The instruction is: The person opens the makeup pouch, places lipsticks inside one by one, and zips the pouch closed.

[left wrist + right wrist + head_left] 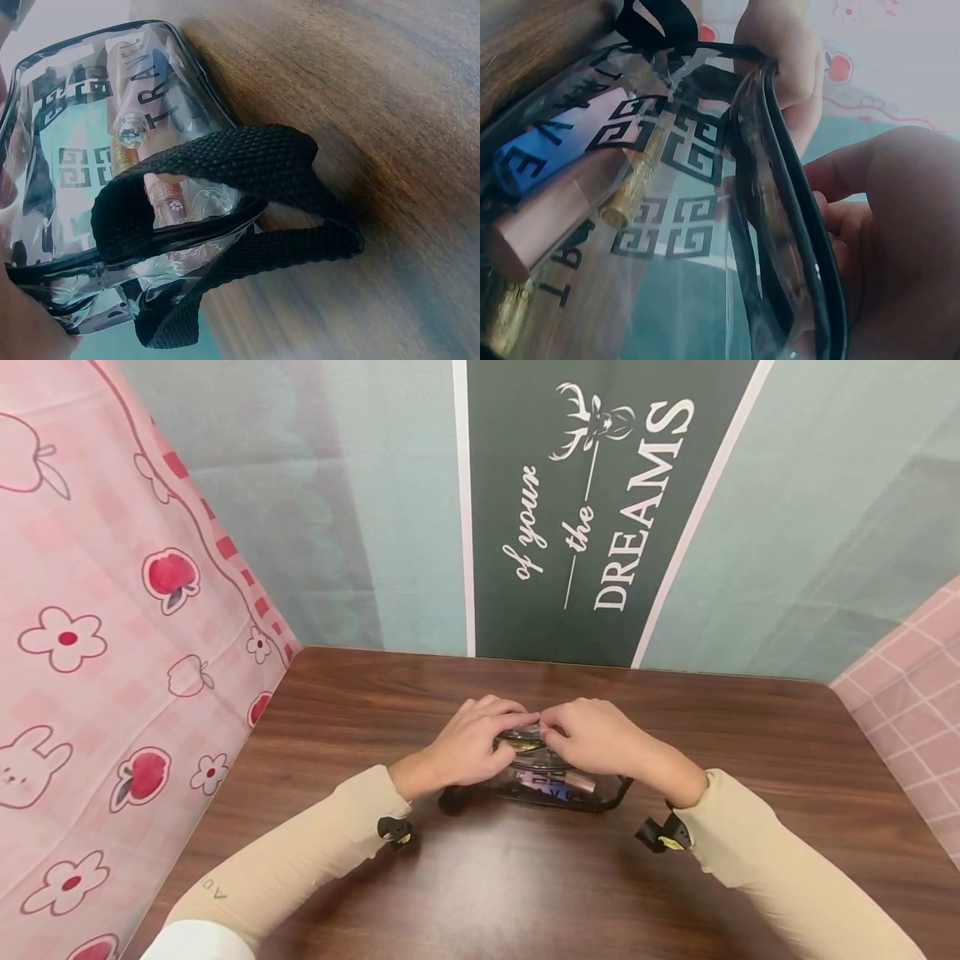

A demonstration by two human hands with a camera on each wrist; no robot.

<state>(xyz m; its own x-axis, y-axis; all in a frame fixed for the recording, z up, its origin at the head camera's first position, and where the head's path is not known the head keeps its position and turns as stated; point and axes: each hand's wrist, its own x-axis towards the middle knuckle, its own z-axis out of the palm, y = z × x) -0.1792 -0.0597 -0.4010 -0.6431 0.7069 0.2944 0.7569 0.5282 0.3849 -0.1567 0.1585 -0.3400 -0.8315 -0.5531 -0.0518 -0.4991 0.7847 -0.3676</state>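
A clear cosmetic bag (558, 789) with black trim, dark square patterns and lettering stands on the table between both hands. My left hand (480, 739) grips the bag's top edge at its left end, thumb on the near side. Opposite it, my right hand (596, 739) pinches the top edge near the middle, its fingers curled at the black zipper edge (799, 176). Through the plastic show a pink tube (559, 206), a gold glittery tube (637, 184) and a blue-and-pink item (562, 142). A black strap handle (225, 157) loops out from the bag's left end.
The brown wooden table (480, 893) reaches back to a green and grey-blue curtain (555, 618). A pink patterned cloth (112, 635) hangs along the left side, and pink checked cloth (922, 693) hangs at the right.
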